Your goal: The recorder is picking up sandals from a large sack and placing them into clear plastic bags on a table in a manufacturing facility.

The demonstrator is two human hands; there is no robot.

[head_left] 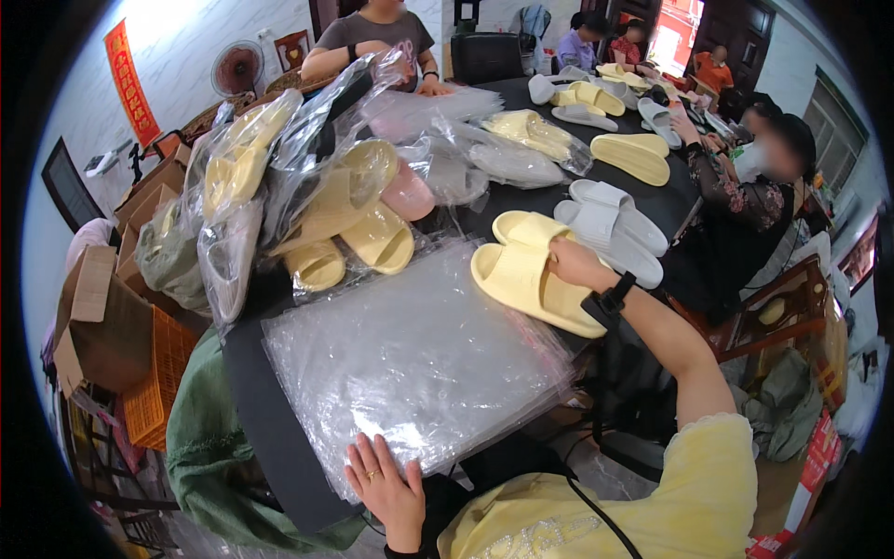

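Observation:
My left hand (386,486) lies flat, fingers stretched, on the near edge of a stack of clear plastic bags (400,345). My right hand (577,265) is closed on a pair of yellow slippers (510,279) at the stack's far right corner; its fingertips are partly hidden by the straps. Just beyond that hand sits a pair of grey slippers (610,224). Farther back is another yellow pair (633,156). Left of the slippers I hold, a pile of bagged slippers (349,200) in yellow, grey and pink rises behind the stack.
The table (270,447) has a black top. Cardboard boxes (102,317), an orange crate (158,377) and green cloth (209,438) crowd its left side. A person (377,42) stands across the table. Others sit along the right and far end, one (754,205) near my right. A wooden chair (782,307) stands right.

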